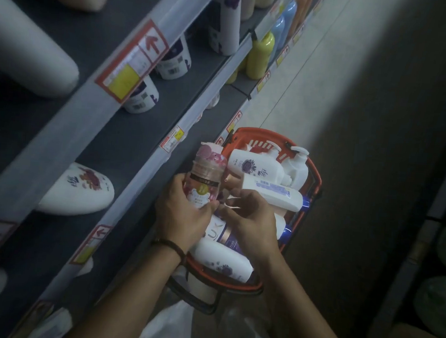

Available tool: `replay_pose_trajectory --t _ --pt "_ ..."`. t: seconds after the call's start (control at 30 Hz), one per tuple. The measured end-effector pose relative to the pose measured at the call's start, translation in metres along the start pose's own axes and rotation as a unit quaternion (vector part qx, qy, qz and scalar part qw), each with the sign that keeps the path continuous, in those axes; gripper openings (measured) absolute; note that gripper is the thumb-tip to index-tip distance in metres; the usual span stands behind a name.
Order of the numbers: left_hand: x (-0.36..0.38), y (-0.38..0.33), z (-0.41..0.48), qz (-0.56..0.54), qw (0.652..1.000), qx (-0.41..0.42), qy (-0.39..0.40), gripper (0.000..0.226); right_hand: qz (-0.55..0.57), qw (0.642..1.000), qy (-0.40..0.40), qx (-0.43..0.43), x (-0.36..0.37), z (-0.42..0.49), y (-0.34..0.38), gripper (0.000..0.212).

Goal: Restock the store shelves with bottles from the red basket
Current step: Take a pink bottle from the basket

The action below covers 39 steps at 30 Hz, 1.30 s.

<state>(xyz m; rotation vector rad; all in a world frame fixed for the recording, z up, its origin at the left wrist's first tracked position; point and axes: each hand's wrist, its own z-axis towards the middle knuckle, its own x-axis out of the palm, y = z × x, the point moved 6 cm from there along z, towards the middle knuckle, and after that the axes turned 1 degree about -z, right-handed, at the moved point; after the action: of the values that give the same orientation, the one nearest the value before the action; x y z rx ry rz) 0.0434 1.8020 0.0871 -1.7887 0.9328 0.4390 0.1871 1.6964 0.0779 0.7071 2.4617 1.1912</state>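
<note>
Hands are hovering over red basket [259, 131]: left hand [182, 213] is gripping pink bottle [205, 175], right hand [249, 223] is curling at its base, grip unclear. Basket is sitting on floor [351, 125] beside shelves [128, 146].

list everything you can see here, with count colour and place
pink bottle: one, clear pink, above the basket
basket: one, red, on the floor by the shelves
white bottles: at least five, white, lying in the basket
shelves: several tiers, grey, left side
shelf bottles: many, mostly white with purple flowers, on the shelves
yellow bottle: one, yellow, low shelf, far end
blue bottles: two, pale blue, beyond the yellow bottle
price tags: several, red and yellow, on shelf rails
floor: grey, right of the shelves
wristband: one, dark, left wrist
left hand: grips the pink bottle
right hand: fingers curled by the pink bottle's base; hold unclear
</note>
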Motion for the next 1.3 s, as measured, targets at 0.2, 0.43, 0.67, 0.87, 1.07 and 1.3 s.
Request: replay_pose_trajectory --t 0.2,0.43,0.67,0.87,1.07,1.3 --pt "-0.045 -0.038 -0.036 -0.049 0.998 0.024 -0.029 0.066 -0.018 0.999 -0.005 -0.029 0.004 -0.034 0.046 0.041" --pt "-0.108 -0.096 -0.084 -0.082 0.994 0.058 -0.046 0.059 -0.023 0.997 0.019 -0.069 0.007 -0.082 0.118 0.04" --pt "-0.164 -0.136 -0.123 -0.117 0.989 0.074 -0.059 0.058 -0.022 0.994 0.045 -0.102 0.012 -0.134 0.183 0.035" --pt "-0.207 -0.165 -0.145 -0.125 0.988 0.084 -0.046 0.062 -0.01 0.991 0.071 -0.115 0.012 -0.173 0.231 0.037" --pt "-0.258 -0.208 -0.181 -0.131 0.982 0.115 -0.071 0.055 -0.021 0.988 0.061 -0.139 0.011 -0.212 0.282 0.039" --pt "-0.3 -0.235 -0.21 -0.176 0.977 0.106 -0.055 0.056 -0.076 0.981 0.074 -0.165 0.013 -0.249 0.328 0.047"
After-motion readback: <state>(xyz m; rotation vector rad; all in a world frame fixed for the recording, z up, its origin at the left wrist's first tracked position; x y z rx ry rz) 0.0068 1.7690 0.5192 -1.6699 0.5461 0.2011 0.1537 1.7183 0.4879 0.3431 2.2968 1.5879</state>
